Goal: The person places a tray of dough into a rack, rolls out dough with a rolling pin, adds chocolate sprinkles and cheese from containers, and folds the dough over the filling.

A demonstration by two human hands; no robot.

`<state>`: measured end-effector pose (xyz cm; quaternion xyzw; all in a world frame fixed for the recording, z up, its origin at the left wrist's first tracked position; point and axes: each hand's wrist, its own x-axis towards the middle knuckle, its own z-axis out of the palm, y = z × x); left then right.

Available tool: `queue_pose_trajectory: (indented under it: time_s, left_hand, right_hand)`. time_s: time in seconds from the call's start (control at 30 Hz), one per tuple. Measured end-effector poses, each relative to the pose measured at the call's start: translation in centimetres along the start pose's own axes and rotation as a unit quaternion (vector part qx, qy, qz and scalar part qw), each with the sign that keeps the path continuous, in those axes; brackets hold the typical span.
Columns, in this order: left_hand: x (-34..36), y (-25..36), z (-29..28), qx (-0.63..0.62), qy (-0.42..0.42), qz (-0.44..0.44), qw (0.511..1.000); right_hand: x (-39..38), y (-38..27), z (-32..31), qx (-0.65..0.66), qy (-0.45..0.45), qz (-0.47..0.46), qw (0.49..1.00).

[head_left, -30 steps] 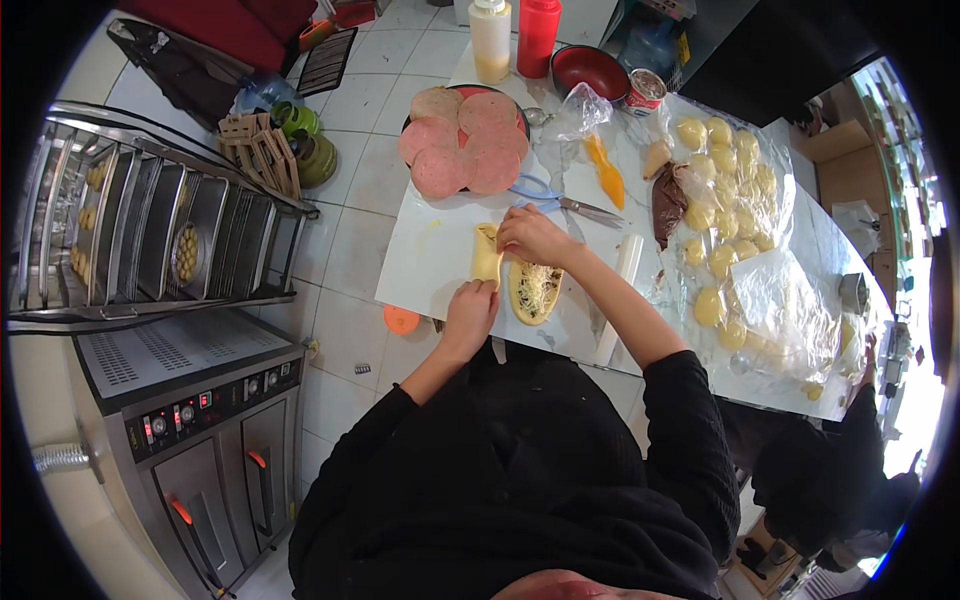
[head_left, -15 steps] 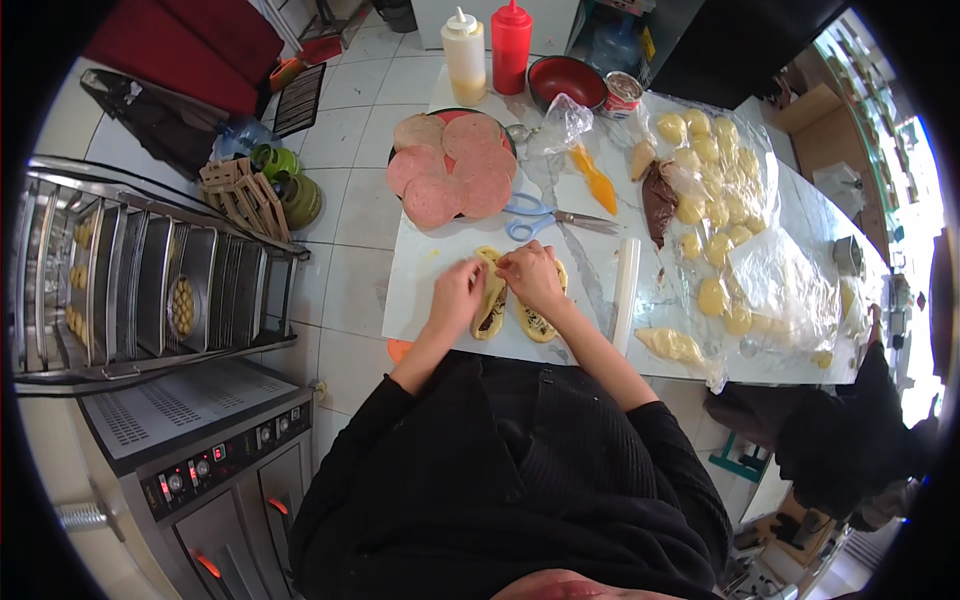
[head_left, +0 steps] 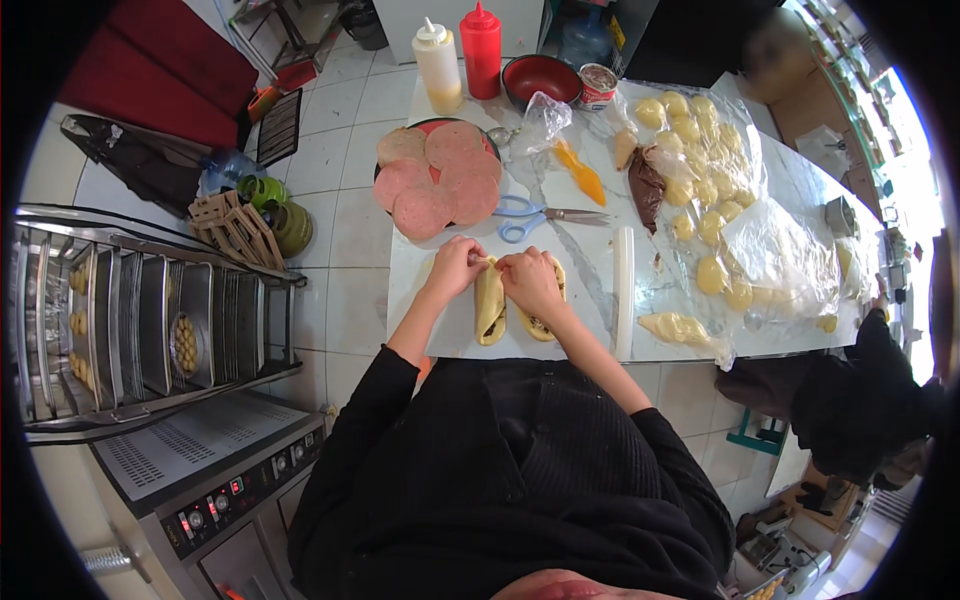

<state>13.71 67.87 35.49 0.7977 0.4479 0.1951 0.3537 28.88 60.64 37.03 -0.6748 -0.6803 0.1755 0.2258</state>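
Note:
Two long oval pieces of dough with dark filling lie side by side at the table's near edge. At the far end of the left dough piece [head_left: 490, 308], my left hand [head_left: 459, 264] pinches the edge with its fingertips. My right hand [head_left: 531, 280] pinches the same end from the right, its fingers closed on the dough. The left piece is mostly folded over, with filling showing near its lower end. Beneath my right hand lies the right dough piece [head_left: 557, 275], partly hidden, its filling visible beside my wrist.
Beyond my hands are blue-handled scissors [head_left: 530, 216], a plate of pink meat slices [head_left: 425, 205], a white squeeze bottle [head_left: 438, 70] and a red one [head_left: 482, 55]. Rightward lie a white bar [head_left: 625, 290], a brown piping bag [head_left: 646, 190] and dough balls under plastic [head_left: 690, 130]. A person [head_left: 850, 400] stands far right.
My left hand has moved up and closed on the left dough piece's far end. That piece's flap now covers more of its filling. The whole view has shifted slightly.

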Motion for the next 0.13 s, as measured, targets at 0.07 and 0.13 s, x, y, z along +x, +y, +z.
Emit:
queue_pose_trajectory:
  time_s: [0.07, 0.13]
  left_hand:
    - [-0.36, 0.43, 0.15, -0.069, -0.021, -0.043, 0.996]
    - [-0.41, 1.21, -0.32, -0.055, -0.06, -0.085, 0.993]
  right_hand:
    - [-0.26, -0.68, -0.2, 0.027, -0.021, 0.009, 0.999]
    - [-0.16, -0.35, 0.14, 0.045, -0.051, 0.032, 0.997]
